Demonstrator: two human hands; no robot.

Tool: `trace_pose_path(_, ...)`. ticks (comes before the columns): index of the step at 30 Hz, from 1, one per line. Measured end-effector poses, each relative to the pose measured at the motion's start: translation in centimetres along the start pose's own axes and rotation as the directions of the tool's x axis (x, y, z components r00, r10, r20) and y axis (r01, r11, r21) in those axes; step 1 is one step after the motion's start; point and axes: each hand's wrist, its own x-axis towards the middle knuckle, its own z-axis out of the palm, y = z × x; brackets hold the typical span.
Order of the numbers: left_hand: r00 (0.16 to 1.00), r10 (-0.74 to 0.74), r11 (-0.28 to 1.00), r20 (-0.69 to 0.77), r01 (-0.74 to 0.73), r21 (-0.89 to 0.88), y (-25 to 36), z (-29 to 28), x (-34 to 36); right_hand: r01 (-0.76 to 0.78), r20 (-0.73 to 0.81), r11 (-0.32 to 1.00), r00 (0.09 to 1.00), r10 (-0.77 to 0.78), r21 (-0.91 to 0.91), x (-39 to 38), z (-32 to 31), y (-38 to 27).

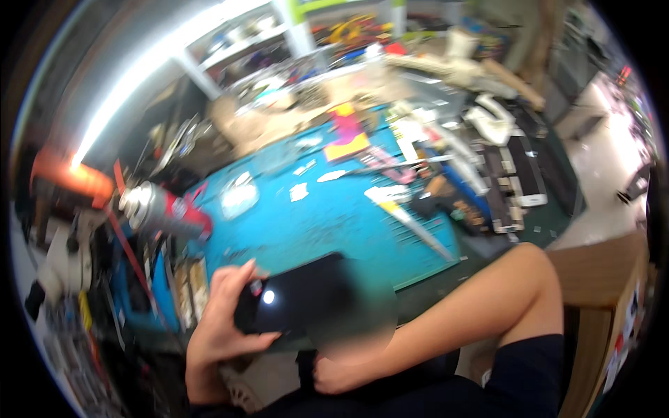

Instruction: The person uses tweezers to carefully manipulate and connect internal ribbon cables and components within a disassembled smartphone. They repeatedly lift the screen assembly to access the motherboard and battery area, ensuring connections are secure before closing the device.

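A black phone (300, 296) is tilted in front of me, over the near edge of the blue work mat (258, 233). One bright round light glows or reflects on its dark face. My left hand (223, 306) grips the phone's left end, thumb along the near edge and fingers at the far edge. My right hand (340, 373) is low, close to my body and just below the phone's right end. A smeared patch covers that end of the phone and part of the right hand, so its fingers do not show clearly.
A red and silver spray can (167, 212) leans at the mat's left. A knife-like tool (411, 223) and loose phone parts (502, 184) lie to the right. Several small clear pieces rest mid-mat. Clutter and shelves (244, 45) line the back; a wooden cabinet (599, 279) stands right.
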Motion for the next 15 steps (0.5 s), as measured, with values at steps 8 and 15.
trace_pose_path(8, 1.0, 0.002, 0.999, 0.022, -0.001, -0.051, 0.3, -0.3, 0.2, 0.103, 0.159, 0.986, 0.984, -0.081, -0.135, -0.3, -4.1, 0.1)
trace_pose_path(15, 0.999, 0.047, 0.999, 0.002, -0.047, -0.022, 0.3, -0.1, 0.2, 0.126, 0.176, 0.973, 0.98, -0.092, -0.193, -0.5, -5.3, 0.2)
